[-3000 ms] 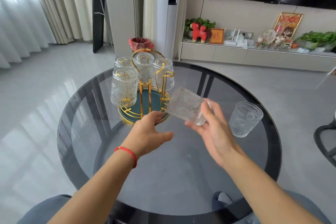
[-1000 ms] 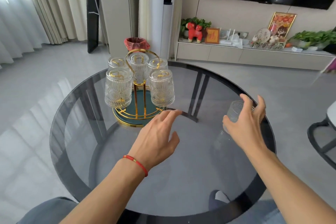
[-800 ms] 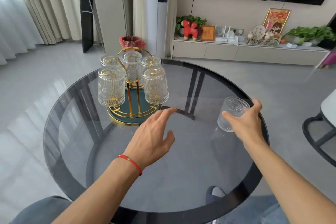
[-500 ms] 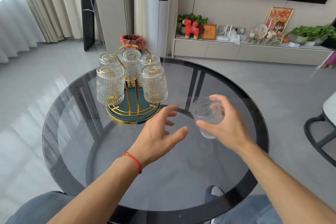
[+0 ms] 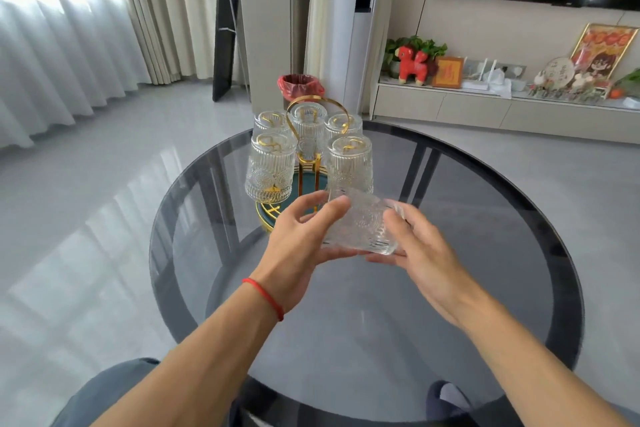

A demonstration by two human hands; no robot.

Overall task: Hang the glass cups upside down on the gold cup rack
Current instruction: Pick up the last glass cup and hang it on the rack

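Note:
The gold cup rack stands on a teal base at the far side of the round glass table. Several ribbed glass cups hang upside down on it, among them a front left cup and a front right cup. Just in front of the rack I hold one more ribbed glass cup above the table, turned partly over. My left hand grips its left side and my right hand holds its right side and underside.
A red-lined waste bin stands on the floor behind the table. A low cabinet with ornaments runs along the right wall under a dark screen. Curtains hang at the left. My knees and a shoe show under the table's near edge.
My right hand picked the last loose cup off the table's right side and carried it left toward the rack. My left hand has closed on it too.

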